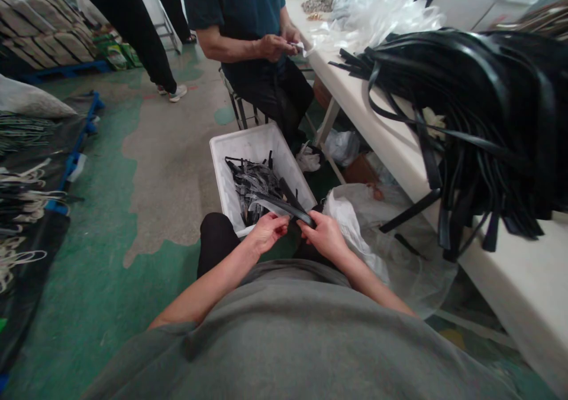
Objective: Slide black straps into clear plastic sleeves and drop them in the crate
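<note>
My right hand (326,234) is closed around a flat black strap (286,203), which lies bent over on itself and points away from me above the bin. Close on its left, my left hand (269,232) is in a pinch at a thin pale strip (276,209) along the strap's underside; whether that is plastic film I cannot tell. Beneath both hands stands a white plastic bin (217,163) holding a tangle of black strips and greyish, film-like pieces (255,181).
A long white table (368,122) runs along the right, heaped with black straps (479,92) hanging over its edge. A seated co-worker (244,33) handles something small ahead. White plastic sacks (350,228) lie under the table. Bundles of cords (22,205) lie at left.
</note>
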The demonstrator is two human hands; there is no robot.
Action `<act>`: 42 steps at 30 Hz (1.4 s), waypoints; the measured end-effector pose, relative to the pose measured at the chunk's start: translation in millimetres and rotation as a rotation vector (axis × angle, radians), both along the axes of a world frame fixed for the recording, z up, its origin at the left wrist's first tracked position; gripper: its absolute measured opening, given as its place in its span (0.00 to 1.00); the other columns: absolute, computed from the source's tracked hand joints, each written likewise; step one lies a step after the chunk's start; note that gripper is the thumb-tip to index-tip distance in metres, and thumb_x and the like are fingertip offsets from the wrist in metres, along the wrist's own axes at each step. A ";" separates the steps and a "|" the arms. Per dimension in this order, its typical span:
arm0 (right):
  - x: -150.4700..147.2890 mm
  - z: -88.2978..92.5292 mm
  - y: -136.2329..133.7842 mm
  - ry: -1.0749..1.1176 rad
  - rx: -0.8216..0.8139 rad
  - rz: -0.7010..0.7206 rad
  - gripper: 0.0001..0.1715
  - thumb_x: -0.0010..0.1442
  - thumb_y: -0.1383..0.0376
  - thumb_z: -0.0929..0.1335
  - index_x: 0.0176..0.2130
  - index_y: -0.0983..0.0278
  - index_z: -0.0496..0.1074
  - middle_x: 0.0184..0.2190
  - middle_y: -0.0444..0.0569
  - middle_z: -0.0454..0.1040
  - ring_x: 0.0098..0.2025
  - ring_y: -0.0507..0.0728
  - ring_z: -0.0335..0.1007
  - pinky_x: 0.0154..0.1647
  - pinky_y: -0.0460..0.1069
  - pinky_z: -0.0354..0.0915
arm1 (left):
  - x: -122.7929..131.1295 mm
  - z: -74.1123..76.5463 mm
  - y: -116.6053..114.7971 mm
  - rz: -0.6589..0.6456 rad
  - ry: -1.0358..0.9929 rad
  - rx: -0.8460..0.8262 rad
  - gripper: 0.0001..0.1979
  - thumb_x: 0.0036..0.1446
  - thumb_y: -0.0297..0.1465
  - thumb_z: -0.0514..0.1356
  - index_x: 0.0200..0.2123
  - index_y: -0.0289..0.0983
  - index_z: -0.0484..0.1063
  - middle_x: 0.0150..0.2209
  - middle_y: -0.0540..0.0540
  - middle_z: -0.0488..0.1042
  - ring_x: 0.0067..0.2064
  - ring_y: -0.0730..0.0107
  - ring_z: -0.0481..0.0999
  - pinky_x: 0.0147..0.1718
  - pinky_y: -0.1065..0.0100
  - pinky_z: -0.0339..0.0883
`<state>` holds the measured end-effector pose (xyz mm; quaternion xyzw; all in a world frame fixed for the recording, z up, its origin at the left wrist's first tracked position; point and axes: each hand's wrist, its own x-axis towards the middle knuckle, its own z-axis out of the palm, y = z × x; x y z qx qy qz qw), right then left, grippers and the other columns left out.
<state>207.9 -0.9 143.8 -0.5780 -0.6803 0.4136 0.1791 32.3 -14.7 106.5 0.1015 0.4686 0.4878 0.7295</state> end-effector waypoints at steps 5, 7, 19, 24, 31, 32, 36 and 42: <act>3.6 4.8 7.1 0.153 -0.109 0.057 0.08 0.59 0.61 0.66 0.30 0.62 0.69 0.24 0.43 0.77 0.21 0.51 0.73 0.21 0.43 0.64 | -6.1 0.9 3.3 0.059 0.019 0.027 0.15 0.36 0.26 0.74 0.25 0.33 0.69 0.20 0.54 0.69 0.21 0.81 0.67 0.22 0.77 0.64; 13.3 10.4 4.0 0.155 -0.155 0.065 0.06 0.59 0.63 0.66 0.31 0.62 0.70 0.24 0.43 0.77 0.22 0.51 0.73 0.21 0.42 0.65 | -16.5 1.4 6.1 0.099 0.030 0.013 0.16 0.35 0.26 0.74 0.23 0.34 0.68 0.19 0.55 0.69 0.21 0.81 0.67 0.22 0.77 0.64; 7.2 9.2 10.1 0.266 -0.205 0.043 0.07 0.59 0.62 0.66 0.31 0.64 0.70 0.24 0.44 0.77 0.20 0.49 0.70 0.19 0.42 0.62 | -5.5 10.2 6.4 0.025 0.022 0.038 0.17 0.36 0.27 0.74 0.25 0.34 0.68 0.20 0.54 0.70 0.21 0.81 0.67 0.22 0.78 0.64; 13.7 14.9 5.7 0.292 -0.216 0.035 0.09 0.56 0.61 0.68 0.29 0.64 0.69 0.19 0.42 0.73 0.18 0.49 0.67 0.18 0.42 0.60 | -11.8 14.2 8.4 -0.002 0.012 0.021 0.16 0.38 0.26 0.73 0.24 0.34 0.67 0.20 0.55 0.69 0.21 0.81 0.67 0.22 0.78 0.65; 15.9 5.7 15.4 0.528 -0.062 -0.126 0.15 0.53 0.56 0.69 0.37 0.63 0.72 0.28 0.44 0.75 0.20 0.48 0.63 0.22 0.45 0.62 | -8.6 25.1 3.7 -0.013 -0.145 -0.053 0.13 0.46 0.24 0.69 0.24 0.35 0.66 0.21 0.55 0.69 0.23 0.81 0.69 0.25 0.77 0.67; 15.0 5.6 15.7 0.508 -0.003 -0.083 0.15 0.53 0.58 0.70 0.40 0.63 0.72 0.32 0.45 0.76 0.24 0.50 0.67 0.26 0.46 0.65 | -9.5 25.2 3.6 -0.032 -0.154 -0.061 0.12 0.47 0.24 0.68 0.24 0.34 0.66 0.22 0.54 0.69 0.22 0.81 0.69 0.25 0.76 0.68; 4.8 5.9 14.5 0.420 0.283 0.192 0.09 0.53 0.65 0.69 0.37 0.61 0.74 0.46 0.50 0.75 0.47 0.58 0.71 0.48 0.52 0.66 | -8.3 19.9 3.3 -0.121 -0.161 -0.077 0.08 0.49 0.23 0.66 0.26 0.33 0.69 0.21 0.53 0.69 0.21 0.80 0.69 0.25 0.75 0.68; -1.4 1.1 12.5 0.235 0.342 0.276 0.05 0.58 0.64 0.68 0.36 0.62 0.73 0.37 0.49 0.77 0.38 0.57 0.73 0.40 0.50 0.65 | -2.9 7.4 -0.2 -0.122 -0.155 -0.093 0.03 0.50 0.20 0.61 0.28 0.33 0.73 0.24 0.48 0.75 0.26 0.75 0.74 0.30 0.73 0.70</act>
